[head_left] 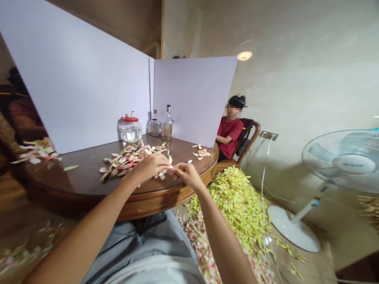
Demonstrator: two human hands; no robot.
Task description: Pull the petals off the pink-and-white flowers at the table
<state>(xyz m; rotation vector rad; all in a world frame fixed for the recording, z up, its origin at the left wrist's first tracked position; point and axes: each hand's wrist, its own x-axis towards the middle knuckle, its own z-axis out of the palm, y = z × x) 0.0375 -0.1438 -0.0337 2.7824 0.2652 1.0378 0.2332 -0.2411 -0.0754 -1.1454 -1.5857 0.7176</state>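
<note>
My left hand (154, 164) and my right hand (186, 174) meet over the near edge of the round table. Both are closed, fingertips pinching a small pale pink-and-white flower (169, 167) between them. The fingers partly cover it, so its full shape does not show. Just beyond my left hand lies a loose heap of pink and white flowers (121, 162) on the tabletop. A small white piece (190, 161) rests on the table near my right hand.
A lidded glass jar (131, 131) and two glass bottles (167, 128) stand before white partition boards (192, 94). More flowers (201, 152) lie at the table's right. Yellow-green pieces (233, 197) are heaped on the floor near a fan (352, 163). A person (231, 134) sits beyond the boards.
</note>
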